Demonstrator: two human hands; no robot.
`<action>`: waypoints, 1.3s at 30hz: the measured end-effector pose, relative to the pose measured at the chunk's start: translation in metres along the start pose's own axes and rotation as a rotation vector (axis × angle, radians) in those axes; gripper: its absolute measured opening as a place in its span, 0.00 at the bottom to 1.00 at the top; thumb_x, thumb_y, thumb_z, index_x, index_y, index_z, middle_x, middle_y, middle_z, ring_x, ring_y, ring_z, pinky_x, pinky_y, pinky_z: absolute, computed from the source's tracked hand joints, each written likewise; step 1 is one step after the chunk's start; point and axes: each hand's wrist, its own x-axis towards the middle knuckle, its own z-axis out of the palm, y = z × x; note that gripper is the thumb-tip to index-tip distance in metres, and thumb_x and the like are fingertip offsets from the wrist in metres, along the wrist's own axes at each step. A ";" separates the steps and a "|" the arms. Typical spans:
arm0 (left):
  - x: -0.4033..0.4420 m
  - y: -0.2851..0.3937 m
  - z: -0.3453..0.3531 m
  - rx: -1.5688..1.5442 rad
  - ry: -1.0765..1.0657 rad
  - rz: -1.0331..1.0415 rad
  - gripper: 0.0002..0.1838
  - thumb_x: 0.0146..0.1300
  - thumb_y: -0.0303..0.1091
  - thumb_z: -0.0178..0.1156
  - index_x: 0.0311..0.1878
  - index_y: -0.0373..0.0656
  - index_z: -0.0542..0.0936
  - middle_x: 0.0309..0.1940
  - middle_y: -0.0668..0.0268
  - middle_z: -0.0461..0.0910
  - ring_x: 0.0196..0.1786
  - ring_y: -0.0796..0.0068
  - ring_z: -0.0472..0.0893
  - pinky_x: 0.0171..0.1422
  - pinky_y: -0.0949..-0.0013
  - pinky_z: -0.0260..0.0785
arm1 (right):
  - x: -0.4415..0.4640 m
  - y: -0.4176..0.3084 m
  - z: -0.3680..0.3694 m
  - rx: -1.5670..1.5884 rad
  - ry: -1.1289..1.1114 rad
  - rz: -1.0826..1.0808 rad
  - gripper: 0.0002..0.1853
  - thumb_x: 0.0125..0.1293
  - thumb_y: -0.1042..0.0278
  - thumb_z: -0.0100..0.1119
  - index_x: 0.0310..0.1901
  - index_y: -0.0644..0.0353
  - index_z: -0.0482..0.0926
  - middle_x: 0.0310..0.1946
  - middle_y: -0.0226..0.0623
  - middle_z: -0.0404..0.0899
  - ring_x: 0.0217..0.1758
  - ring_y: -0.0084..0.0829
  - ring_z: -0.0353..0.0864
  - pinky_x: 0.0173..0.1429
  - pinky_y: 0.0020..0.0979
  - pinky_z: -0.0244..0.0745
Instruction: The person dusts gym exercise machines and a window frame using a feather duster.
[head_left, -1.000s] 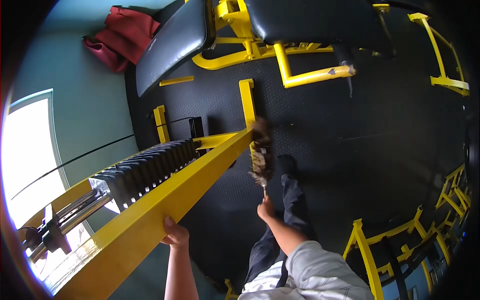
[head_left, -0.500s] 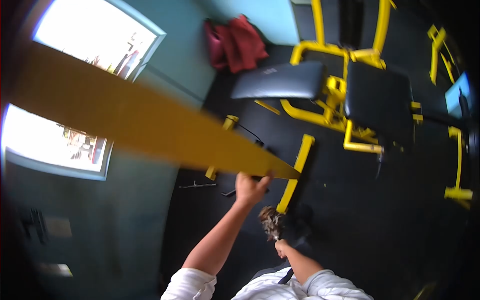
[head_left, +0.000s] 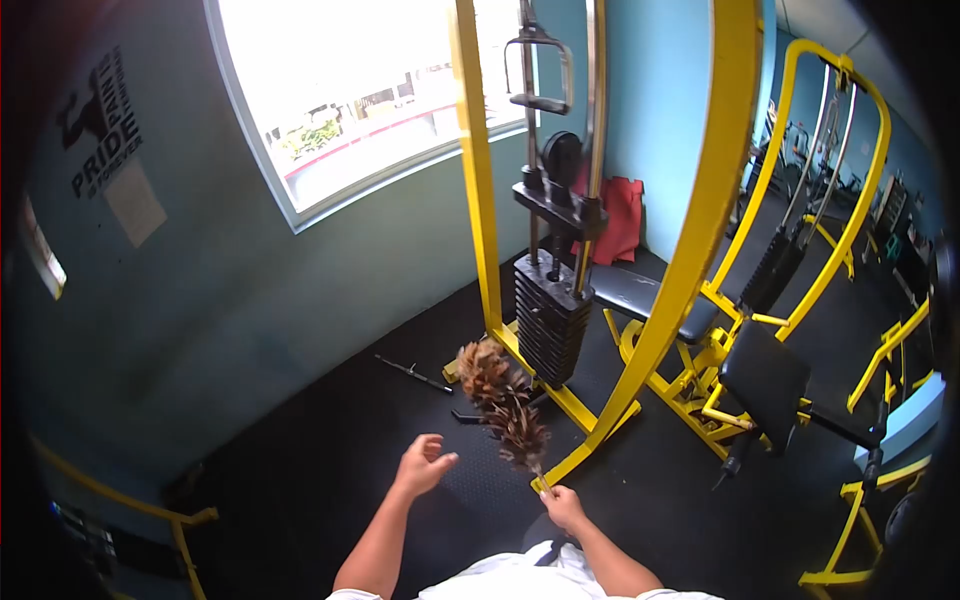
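Observation:
My right hand (head_left: 565, 508) is closed round the thin handle of a brown feather duster (head_left: 512, 415), whose feathers point up and left, in front of the base of a yellow cable machine (head_left: 685, 225). To the left of the duster, my left hand (head_left: 425, 465) is raised over the black floor with fingers apart, holding nothing. Behind the duster's head rises the machine's black weight stack (head_left: 550, 320), with a metal handle (head_left: 541, 100) hanging above it.
A metal bar (head_left: 415, 374) lies on the floor near the wall. Right of the machine stands a yellow bench with black pads (head_left: 765, 375). A red cloth (head_left: 622, 220) is by the back wall, near a bright window (head_left: 350, 90).
My left hand has let go of the yellow beam. The view has swung up and round to show the whole machine from the front. The duster now points up and left.

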 end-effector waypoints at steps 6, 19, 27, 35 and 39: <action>0.030 0.021 -0.080 -0.137 0.032 0.114 0.29 0.54 0.40 0.70 0.55 0.38 0.72 0.47 0.57 0.77 0.49 0.68 0.78 0.54 0.66 0.73 | 0.023 -0.112 0.027 0.270 -0.003 -0.200 0.11 0.62 0.64 0.62 0.35 0.65 0.78 0.21 0.23 0.71 0.23 0.15 0.65 0.27 0.23 0.62; 0.287 0.154 -0.226 0.157 -0.129 0.352 0.35 0.53 0.46 0.69 0.61 0.40 0.69 0.56 0.53 0.71 0.57 0.60 0.75 0.61 0.61 0.69 | 0.241 -0.441 -0.044 0.276 0.452 -1.050 0.19 0.66 0.74 0.47 0.59 0.65 0.70 0.27 0.24 0.69 0.27 0.14 0.66 0.34 0.19 0.65; 0.439 0.346 -0.231 0.112 0.114 0.860 0.40 0.52 0.46 0.69 0.65 0.43 0.62 0.61 0.53 0.64 0.62 0.55 0.69 0.65 0.58 0.65 | 0.277 -0.681 -0.120 0.212 0.804 -1.300 0.22 0.68 0.73 0.41 0.64 0.64 0.66 0.28 0.33 0.77 0.27 0.20 0.75 0.34 0.25 0.73; 0.556 0.524 -0.206 0.009 0.365 1.237 0.55 0.53 0.51 0.66 0.73 0.41 0.41 0.64 0.43 0.57 0.67 0.44 0.59 0.70 0.54 0.54 | 0.242 -0.938 -0.207 -0.008 1.480 -1.351 0.16 0.61 0.73 0.49 0.49 0.71 0.75 0.39 0.57 0.79 0.47 0.52 0.80 0.56 0.40 0.75; 0.604 0.531 -0.187 0.124 0.187 1.223 0.56 0.57 0.50 0.62 0.74 0.48 0.31 0.62 0.41 0.57 0.56 0.42 0.73 0.54 0.49 0.72 | 0.201 -1.010 -0.231 -0.140 1.558 -1.106 0.16 0.64 0.73 0.41 0.49 0.64 0.76 0.22 0.40 0.76 0.18 0.31 0.75 0.15 0.33 0.66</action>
